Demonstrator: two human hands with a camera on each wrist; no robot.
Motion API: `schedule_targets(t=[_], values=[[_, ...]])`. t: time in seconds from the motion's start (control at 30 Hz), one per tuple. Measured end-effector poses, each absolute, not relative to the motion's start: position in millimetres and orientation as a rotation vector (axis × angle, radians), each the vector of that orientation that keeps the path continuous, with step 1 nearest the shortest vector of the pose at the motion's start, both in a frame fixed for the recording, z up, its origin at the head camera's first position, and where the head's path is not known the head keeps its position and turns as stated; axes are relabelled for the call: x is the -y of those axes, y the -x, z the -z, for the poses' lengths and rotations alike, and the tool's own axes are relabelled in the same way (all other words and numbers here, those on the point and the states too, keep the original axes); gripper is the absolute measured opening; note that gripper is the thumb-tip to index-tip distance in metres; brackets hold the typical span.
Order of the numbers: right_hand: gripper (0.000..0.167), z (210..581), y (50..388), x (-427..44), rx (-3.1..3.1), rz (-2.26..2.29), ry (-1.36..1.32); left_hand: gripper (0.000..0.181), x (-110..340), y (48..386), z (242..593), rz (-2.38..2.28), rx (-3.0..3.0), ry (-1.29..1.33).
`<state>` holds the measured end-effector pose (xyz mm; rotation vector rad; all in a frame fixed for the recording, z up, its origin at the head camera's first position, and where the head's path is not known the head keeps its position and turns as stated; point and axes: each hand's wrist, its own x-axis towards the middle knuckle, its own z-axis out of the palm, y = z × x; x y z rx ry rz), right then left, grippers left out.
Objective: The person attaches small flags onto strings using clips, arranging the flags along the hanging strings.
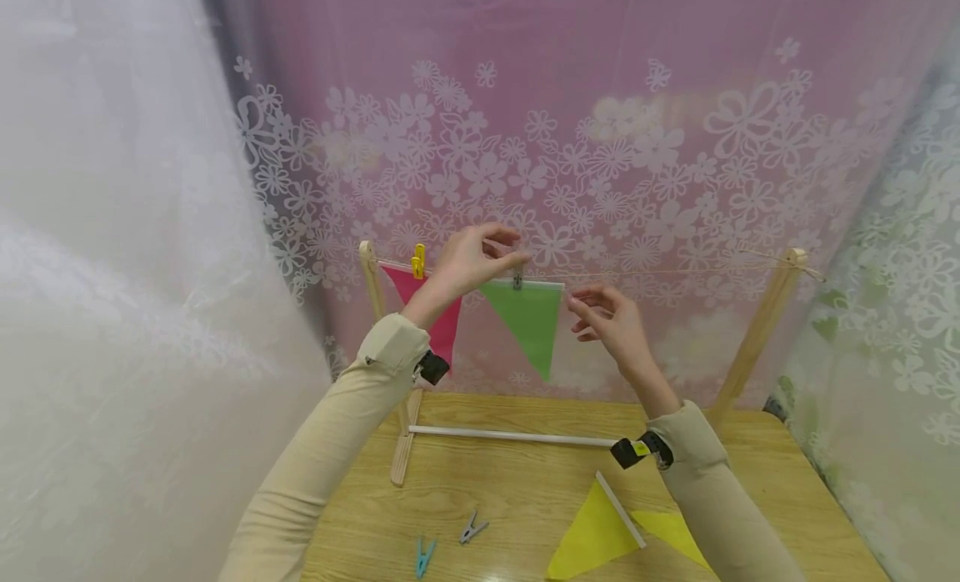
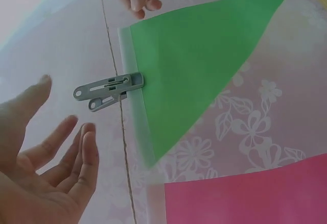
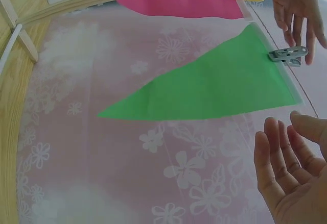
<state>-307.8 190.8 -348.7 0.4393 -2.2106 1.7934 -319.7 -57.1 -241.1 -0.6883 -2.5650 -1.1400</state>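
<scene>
A green triangular pennant (image 1: 531,323) hangs from a thin string (image 2: 124,142), held by a grey clothespin (image 2: 110,87) on its white top strip. My left hand (image 1: 468,261) is beside that clothespin; in the left wrist view its thumb and fingers are spread apart, with a gap to the clip. Close to the pennant's right top corner is my right hand (image 1: 611,322), fingers loosely bent and holding nothing. To the left, a pink pennant (image 1: 447,323) hangs on the same string under a yellow clothespin (image 1: 418,262), partly covered by my left arm.
Wooden posts (image 1: 757,340) carry the string's ends, and a white rod (image 1: 510,435) runs low between them. On the wooden table (image 1: 360,515) lie a grey clothespin (image 1: 472,529), a blue clothespin (image 1: 424,557) and yellow pennants (image 1: 592,532). A flowered curtain (image 1: 525,107) hangs behind.
</scene>
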Motion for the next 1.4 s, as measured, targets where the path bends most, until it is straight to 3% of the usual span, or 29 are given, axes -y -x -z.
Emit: schedule_targets(t=[0.27,0.57,1.2,1.4], values=[[0.034,369.5,299.9,-205.3,2.205,-1.805,-0.418,0.021,62.2,304.2,250.5,1.163,2.178,0.716],[0.031,396.9,282.5,-214.2,2.241,-1.743,-0.393,0.015,79.6,283.0,280.8,1.139,2.041,0.763],[0.026,475.9,249.7,-248.5,2.382,-1.632,-0.169,0.013,103.5,263.7,424.4,1.373,2.119,0.577],[0.03,501.7,237.7,-260.0,2.448,-1.604,-0.097,0.014,106.1,253.0,465.8,1.465,2.19,0.434]])
